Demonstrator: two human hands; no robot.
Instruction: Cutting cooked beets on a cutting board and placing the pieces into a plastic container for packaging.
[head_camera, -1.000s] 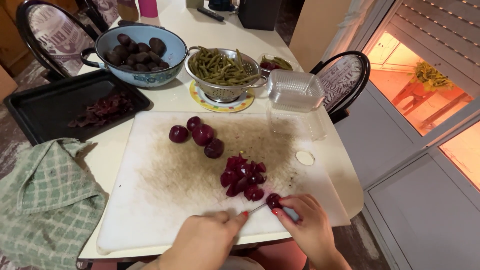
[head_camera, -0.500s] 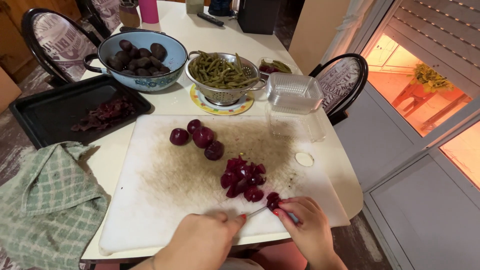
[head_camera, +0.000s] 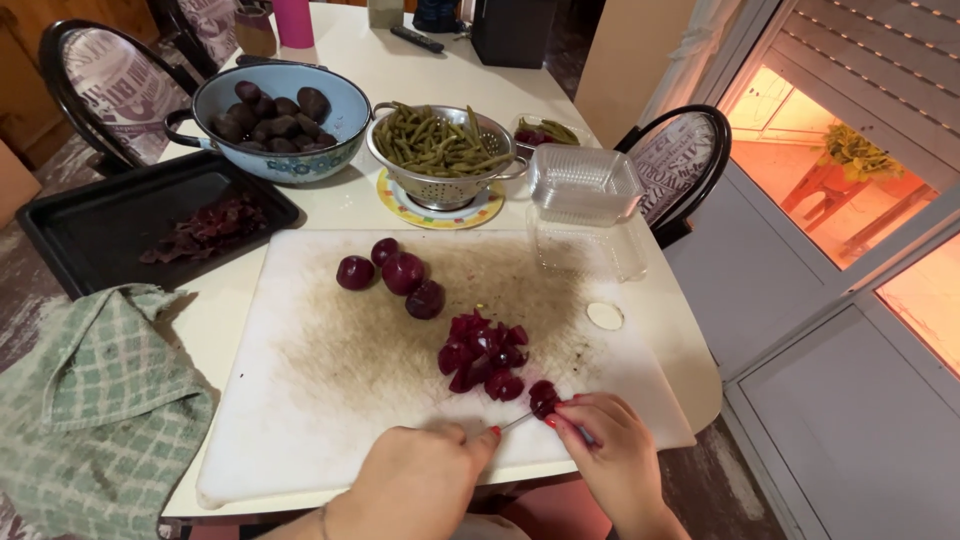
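Observation:
On the white cutting board (head_camera: 330, 380) my left hand (head_camera: 410, 490) is closed like a fist near the front edge, thumb toward a thin knife (head_camera: 517, 421) that runs right, under my right hand (head_camera: 612, 455). My right fingertips press on a small dark red beet piece (head_camera: 543, 397). Just behind it lies a pile of cut beet chunks (head_camera: 483, 352). Several whole peeled beets (head_camera: 400, 275) sit farther back on the board. Which hand grips the knife handle is hard to tell.
A blue bowl of unpeeled beets (head_camera: 270, 115), a metal colander of green beans (head_camera: 440, 150), clear plastic containers (head_camera: 585, 200) and a black tray with peels (head_camera: 150, 225) stand behind the board. A green checked towel (head_camera: 90, 410) lies at left. Chairs flank the table.
Both hands stay at the board's front edge. The view has shifted slightly, and the beet piece remains at my right fingertips.

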